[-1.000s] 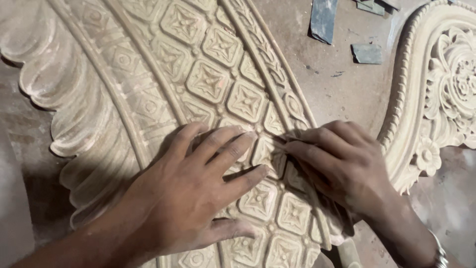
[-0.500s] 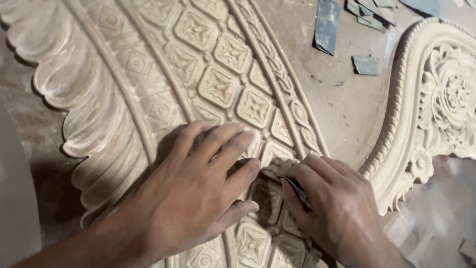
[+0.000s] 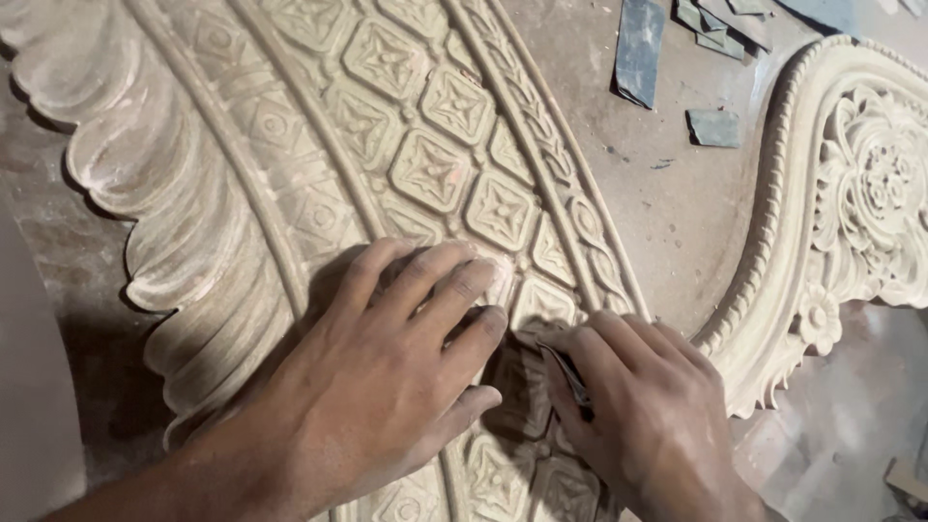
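A large carved wooden panel [image 3: 290, 174] with a lattice of square flower tiles, a beaded band and scalloped leaf edges fills the view. My left hand [image 3: 387, 377] lies flat on the tiles, fingers spread and pressing down. Right beside it, my right hand [image 3: 648, 406] pinches a small folded piece of dark sandpaper [image 3: 565, 367] against a carved tile near the beaded band. The two hands almost touch at the fingertips.
A second carved panel [image 3: 851, 193] with floral scrollwork lies at the right. Several grey sandpaper scraps [image 3: 638, 48] sit on the dusty work surface [image 3: 677, 213] between the panels. A pale surface borders the far left.
My right hand has slid down and toward me along the lattice with the sandpaper. The left hand has stayed flat on the tiles. The view has shifted a little.
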